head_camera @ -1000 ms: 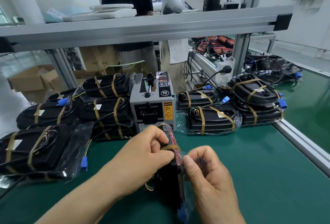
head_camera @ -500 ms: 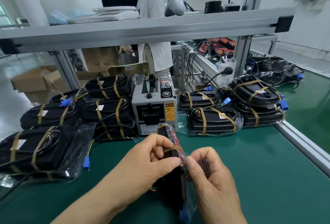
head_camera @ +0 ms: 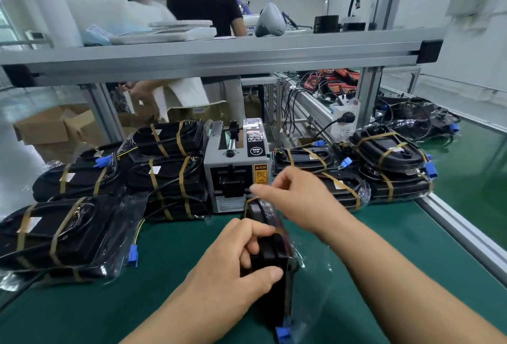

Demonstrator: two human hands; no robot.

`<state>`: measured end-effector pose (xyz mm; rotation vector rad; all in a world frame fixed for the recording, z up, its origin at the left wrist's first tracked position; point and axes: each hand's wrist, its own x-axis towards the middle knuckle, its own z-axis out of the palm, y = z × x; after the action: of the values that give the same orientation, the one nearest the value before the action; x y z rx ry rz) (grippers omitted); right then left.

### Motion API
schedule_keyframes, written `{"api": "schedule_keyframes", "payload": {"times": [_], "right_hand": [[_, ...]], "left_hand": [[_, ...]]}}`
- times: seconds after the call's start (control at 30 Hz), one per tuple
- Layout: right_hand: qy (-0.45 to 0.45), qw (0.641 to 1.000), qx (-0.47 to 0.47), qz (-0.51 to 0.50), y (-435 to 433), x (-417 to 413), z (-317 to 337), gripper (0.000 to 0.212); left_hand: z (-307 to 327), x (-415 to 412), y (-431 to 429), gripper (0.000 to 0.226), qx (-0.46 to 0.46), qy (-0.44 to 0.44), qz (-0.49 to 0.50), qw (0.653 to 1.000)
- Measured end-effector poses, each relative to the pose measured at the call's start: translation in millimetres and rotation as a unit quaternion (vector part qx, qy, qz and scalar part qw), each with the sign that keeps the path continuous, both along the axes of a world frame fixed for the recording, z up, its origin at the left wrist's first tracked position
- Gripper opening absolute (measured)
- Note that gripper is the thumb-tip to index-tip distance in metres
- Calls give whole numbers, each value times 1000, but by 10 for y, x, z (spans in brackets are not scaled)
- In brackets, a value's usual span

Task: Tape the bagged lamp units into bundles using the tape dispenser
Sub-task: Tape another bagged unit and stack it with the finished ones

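Left hand (head_camera: 230,269) around bundle (head_camera: 275,302), endwise toward dispenser (head_camera: 236,168)

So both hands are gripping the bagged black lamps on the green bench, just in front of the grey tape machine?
Not quite. In the head view only the left hand grips the bagged black lamps on the green bench; the right hand reaches toward the grey tape machine instead.

A metal shelf (head_camera: 219,54) spans the green counter (head_camera: 411,247). Behind it stand a person in black (head_camera: 204,1) and another in white (head_camera: 183,94). Cardboard boxes (head_camera: 46,130) sit left.
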<state>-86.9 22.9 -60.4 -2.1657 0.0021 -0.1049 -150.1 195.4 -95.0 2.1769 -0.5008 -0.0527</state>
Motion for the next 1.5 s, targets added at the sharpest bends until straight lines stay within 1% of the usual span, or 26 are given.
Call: {"api": "schedule_keyframes", "payload": {"times": [0.07, 0.1, 0.17, 0.23, 0.3, 0.37, 0.4, 0.47, 0.5, 0.53, 0.6, 0.67, 0.7, 0.73, 0.77, 0.8, 0.87, 0.93, 1.0, 1.07, 1.17, 1.2, 1.27, 1.33, 1.4, 1.5], "right_hand": [[29, 982, -176, 56, 100, 177, 72, 50], [36, 968, -237, 76, 132, 234, 88, 50], [37, 949, -298, 98, 153, 285, 91, 44], [25, 946, -306, 102, 139, 278, 69, 36], [16, 953, -286, 94, 125, 268, 28, 30], [14, 968, -237, 80, 108, 246, -34, 26], [18, 979, -193, 69, 97, 236, -74, 26], [33, 997, -59, 42, 73, 175, -150, 28], [33, 999, 1, 27, 62, 136, -184, 29], [23, 999, 39, 15, 49, 97, -210, 30], [-12, 996, 86, 5, 22, 20, -253, 31], [-37, 993, 114, 7, -4, -49, -250, 31], [-47, 992, 118, 9, -19, -79, -242, 32], [-54, 991, 119, 10, -34, -109, -230, 32], [-58, 991, 120, 12, -47, -140, -218, 32], [-58, 990, 125, 15, -57, -169, -207, 32], [-53, 989, 133, 20, -80, -233, -192, 32], [-48, 989, 138, 18, -103, -286, -189, 32], [-43, 988, 146, 15, -123, -322, -191, 32], [-36, 988, 151, 18, -128, -347, -195, 32], [-27, 986, 160, 28, -119, -366, -201, 32], [-25, 985, 166, 29, -118, -367, -202, 33], [-22, 985, 168, 28, -128, -364, -204, 33], [-21, 986, 163, 28, -141, -359, -202, 32], [-20, 986, 162, 29, -148, -357, -205, 31], [-17, 985, 168, 29, -139, -366, -201, 35]], "left_hand": [[-1, -5, -14, 50, 5, -8, 1, 1000], [-6, -7, -13, 50, 3, -11, 4, 1000], [-32, -15, 3, 50, -14, -16, 6, 1000], [-85, -18, 27, 52, -40, -25, 5, 999], [-143, -24, 49, 53, -68, -33, 8, 997], [-189, -38, 65, 53, -86, -44, 13, 995], [-211, -50, 68, 53, -87, -57, 16, 994], [-252, -86, 68, 53, -75, -99, 21, 992], [-268, -109, 65, 53, -69, -124, 22, 990], [-284, -132, 65, 52, -63, -153, 22, 986], [-308, -178, 79, 46, -61, -205, 6, 977], [-279, -201, 104, 31, -103, -216, -31, 970], [-229, -187, 116, 25, -137, -194, -38, 971], [-171, -145, 121, 20, -172, -160, -23, 972], [-113, -72, 117, 20, -205, -119, 25, 971], [-66, 38, 106, 22, -234, -75, 96, 965], [-13, 349, 76, 22, -302, 24, 210, 930], [-17, 707, 55, 20, -352, 107, 263, 892], [-45, 1028, 27, 16, -378, 171, 305, 857], [-73, 1257, 6, 15, -409, 236, 333, 816], [-87, 1430, -32, 24, -446, 324, 326, 768], [-90, 1463, -54, 26, -452, 337, 322, 761], [-77, 1500, -117, 27, -450, 345, 322, 758], [-46, 1523, -186, 19, -451, 342, 332, 755], [-23, 1547, -247, 7, -465, 337, 350, 740], [-20, 1580, -311, 10, -494, 329, 374, 713]]}}
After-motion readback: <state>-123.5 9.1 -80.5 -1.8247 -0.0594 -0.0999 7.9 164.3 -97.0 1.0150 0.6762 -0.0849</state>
